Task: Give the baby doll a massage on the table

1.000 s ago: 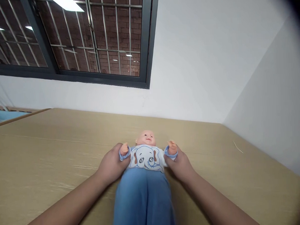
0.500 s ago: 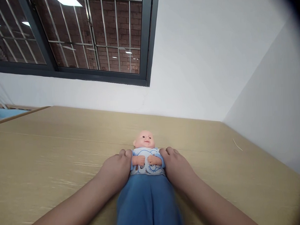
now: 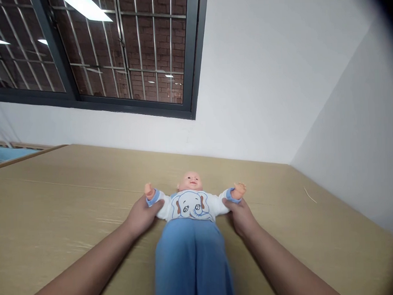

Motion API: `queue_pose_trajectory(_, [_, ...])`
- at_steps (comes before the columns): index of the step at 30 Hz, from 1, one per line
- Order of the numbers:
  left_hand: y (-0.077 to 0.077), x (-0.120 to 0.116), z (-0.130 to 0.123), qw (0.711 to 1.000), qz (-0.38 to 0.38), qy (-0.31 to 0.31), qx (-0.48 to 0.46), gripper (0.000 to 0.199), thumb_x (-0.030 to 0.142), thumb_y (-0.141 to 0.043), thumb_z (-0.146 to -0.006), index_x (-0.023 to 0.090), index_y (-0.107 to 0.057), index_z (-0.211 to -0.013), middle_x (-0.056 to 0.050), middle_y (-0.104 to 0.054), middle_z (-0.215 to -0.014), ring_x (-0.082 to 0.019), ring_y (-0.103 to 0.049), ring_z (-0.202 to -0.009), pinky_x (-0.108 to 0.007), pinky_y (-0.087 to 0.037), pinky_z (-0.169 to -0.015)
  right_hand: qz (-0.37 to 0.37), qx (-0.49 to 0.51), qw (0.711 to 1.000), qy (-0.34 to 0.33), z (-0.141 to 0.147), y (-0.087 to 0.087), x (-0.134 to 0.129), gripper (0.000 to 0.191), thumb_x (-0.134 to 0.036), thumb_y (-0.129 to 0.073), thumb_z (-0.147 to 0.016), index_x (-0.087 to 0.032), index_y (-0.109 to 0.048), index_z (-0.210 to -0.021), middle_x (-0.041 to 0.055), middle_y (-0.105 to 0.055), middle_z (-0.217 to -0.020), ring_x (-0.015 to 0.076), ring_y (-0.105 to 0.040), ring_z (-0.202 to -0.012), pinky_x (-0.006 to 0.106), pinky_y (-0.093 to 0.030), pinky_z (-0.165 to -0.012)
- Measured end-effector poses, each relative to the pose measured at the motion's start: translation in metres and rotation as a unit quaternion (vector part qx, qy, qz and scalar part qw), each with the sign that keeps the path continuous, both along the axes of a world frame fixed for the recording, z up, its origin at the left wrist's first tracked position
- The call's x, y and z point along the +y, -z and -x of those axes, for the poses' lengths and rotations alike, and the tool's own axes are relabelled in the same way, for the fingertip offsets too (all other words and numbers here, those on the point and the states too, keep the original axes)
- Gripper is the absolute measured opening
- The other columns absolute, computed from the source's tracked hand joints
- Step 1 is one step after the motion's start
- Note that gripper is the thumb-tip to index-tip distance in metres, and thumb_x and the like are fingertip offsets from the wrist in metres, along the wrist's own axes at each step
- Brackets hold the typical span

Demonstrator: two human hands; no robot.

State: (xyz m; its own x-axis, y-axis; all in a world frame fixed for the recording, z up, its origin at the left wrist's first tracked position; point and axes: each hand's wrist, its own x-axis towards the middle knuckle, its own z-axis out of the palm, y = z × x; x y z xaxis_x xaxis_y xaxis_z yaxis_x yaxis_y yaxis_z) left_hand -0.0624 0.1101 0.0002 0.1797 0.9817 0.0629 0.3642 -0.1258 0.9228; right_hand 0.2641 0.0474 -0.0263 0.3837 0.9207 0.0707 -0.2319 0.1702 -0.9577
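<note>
A baby doll [image 3: 191, 208] lies on its back on a tan surface [image 3: 73, 212], head toward the wall. It wears a white shirt with a blue elephant print and blue trousers. Its arms are spread out to both sides. My left hand [image 3: 141, 216] grips the doll's arm on the left, near the blue cuff. My right hand [image 3: 240, 215] grips the arm on the right in the same way. The doll's feet are out of view at the bottom edge.
A white wall runs behind the surface and meets a second wall at the right corner. A dark-framed barred window [image 3: 116, 51] is above left. A thin pale sliver [image 3: 310, 195] lies on the surface at the right.
Half a second ago the doll's arms were folded together on its chest between my hands. Now both hands have drawn the arms outward to the sides.
</note>
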Motion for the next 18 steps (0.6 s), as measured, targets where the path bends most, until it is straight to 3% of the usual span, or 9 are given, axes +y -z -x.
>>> queue_pose_trajectory(2, [0.0043,0.0048,-0.0023,0.982,0.09,-0.008,-0.165,0.027,0.037,-0.067,-0.085,0.014,-0.065,-0.101,-0.011,-0.073,-0.101,-0.03,-0.069,-0.098,-0.037,-0.058,-0.081,0.015,0.128,0.991,-0.032,-0.0038,0.0022,0.0062,0.047,-0.024,-0.08,-0.069,-0.017,-0.062,-0.111,0.0096,-0.071,-0.108,0.0301,-0.068,-0.1,0.045,-0.056,-0.088])
queue_pose_trajectory(5, [0.0047,0.0076,-0.0075,0.921,0.177,-0.033,-0.345,0.03,0.019,-0.07,-0.083,0.01,-0.066,-0.111,-0.016,-0.069,-0.118,-0.03,-0.067,-0.11,-0.037,-0.061,-0.088,0.022,0.227,0.973,-0.039,-0.0067,0.0004,0.01,0.043,-0.014,-0.072,-0.07,-0.014,-0.061,-0.111,0.0124,-0.072,-0.11,0.0298,-0.069,-0.102,0.045,-0.058,-0.09])
queue_pose_trajectory(9, [0.0028,0.0104,-0.0105,0.877,0.211,-0.093,-0.42,0.023,0.01,-0.064,-0.086,0.007,-0.066,-0.109,-0.018,-0.068,-0.12,-0.029,-0.068,-0.108,-0.037,-0.065,-0.082,0.016,0.277,0.96,-0.042,-0.0096,-0.0012,0.0111,0.042,-0.008,-0.063,-0.071,-0.012,-0.061,-0.112,0.0138,-0.07,-0.116,0.0302,-0.068,-0.109,0.046,-0.056,-0.098])
queue_pose_trajectory(12, [0.0036,0.012,-0.0103,0.855,0.201,-0.102,-0.467,0.021,0.008,-0.06,-0.089,0.008,-0.065,-0.109,-0.017,-0.068,-0.121,-0.029,-0.07,-0.105,-0.038,-0.066,-0.081,-0.01,0.284,0.957,-0.052,-0.0092,-0.0008,0.0106,0.041,-0.011,-0.063,-0.071,-0.014,-0.061,-0.112,0.0114,-0.07,-0.118,0.0295,-0.065,-0.115,0.047,-0.052,-0.104])
queue_pose_trajectory(18, [0.0018,0.0101,-0.0103,0.848,0.199,-0.087,-0.484,0.023,0.009,-0.059,-0.089,0.009,-0.064,-0.111,-0.016,-0.067,-0.123,-0.028,-0.069,-0.107,-0.038,-0.065,-0.083,-0.034,0.234,0.97,-0.056,-0.0033,0.0005,0.0084,0.037,-0.021,-0.066,-0.071,-0.019,-0.061,-0.107,0.0087,-0.071,-0.115,0.03,-0.061,-0.121,0.046,-0.05,-0.106])
